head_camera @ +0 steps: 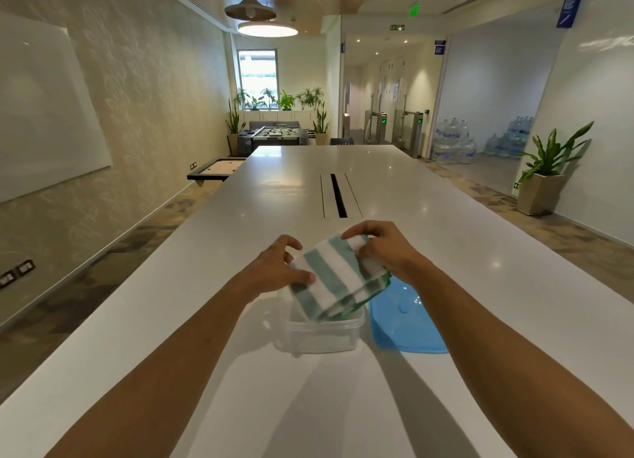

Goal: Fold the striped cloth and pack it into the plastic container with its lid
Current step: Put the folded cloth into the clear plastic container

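Both hands on the cloth [338, 279]; it's folded into a thick green-and-white striped pad, tilted, far end higher, near end dipping into the box [324, 334] right under my hands; left hand [279, 269] pinches the cloth's left edge, thumb on top near the corner, other fingers spread and lifted off; right hand [380, 251] clamps the far right corner, fingers curled over the top, thumb tucked against the fabric; so each hand is grasping the cloth, neither one free.

Box is clear plastic, open on top, sitting on the white counter [206, 320] just near-side of my left hand; near end of the cloth is past the rim and inside, the rest is above it; can't tell if it touches the bottom.

Lid [404, 323] is blue, translucent, lying flat on the counter just beside the box, below my right wrist; its left edge is close to the box wall, can't tell if touching; the cloth's right corner overhangs the lid's far-left edge.

Both forearms bare, reaching in from the near edge; a dark cable slot [338, 195] sits in the counter beyond my hands, well apart from the box.
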`<act>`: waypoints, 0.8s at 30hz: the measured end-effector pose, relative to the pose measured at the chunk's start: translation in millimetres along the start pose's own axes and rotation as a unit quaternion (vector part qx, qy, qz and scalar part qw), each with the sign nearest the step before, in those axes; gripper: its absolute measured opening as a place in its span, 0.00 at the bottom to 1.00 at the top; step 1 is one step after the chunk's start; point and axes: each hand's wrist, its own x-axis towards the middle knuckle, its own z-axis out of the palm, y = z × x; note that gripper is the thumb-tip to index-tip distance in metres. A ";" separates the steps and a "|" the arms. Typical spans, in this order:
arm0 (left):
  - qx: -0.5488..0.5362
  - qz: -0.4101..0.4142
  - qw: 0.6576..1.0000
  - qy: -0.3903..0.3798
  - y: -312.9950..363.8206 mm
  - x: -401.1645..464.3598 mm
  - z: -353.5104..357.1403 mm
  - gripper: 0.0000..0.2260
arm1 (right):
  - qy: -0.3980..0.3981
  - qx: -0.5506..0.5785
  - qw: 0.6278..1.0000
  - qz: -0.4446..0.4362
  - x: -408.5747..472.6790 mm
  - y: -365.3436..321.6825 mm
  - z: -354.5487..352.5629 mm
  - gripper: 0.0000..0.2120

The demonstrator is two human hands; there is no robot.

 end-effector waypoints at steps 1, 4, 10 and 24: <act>-0.014 0.002 1.000 -0.016 0.8 2.6 -0.6 0.27 | -0.019 -0.020 0.999 -0.024 3.9 -5.3 -1.9 0.14; -0.012 0.063 0.997 -0.046 6.3 10.8 0.5 0.27 | -0.084 -0.096 0.988 -0.091 13.8 -25.8 -1.4 0.16; -0.139 0.104 0.982 -0.068 12.6 25.0 7.7 0.21 | -0.136 -0.184 0.954 -0.193 32.1 -44.9 10.3 0.18; -0.291 0.009 0.951 0.103 -4.7 44.6 24.4 0.31 | -0.051 0.174 0.983 0.014 24.3 23.8 27.9 0.39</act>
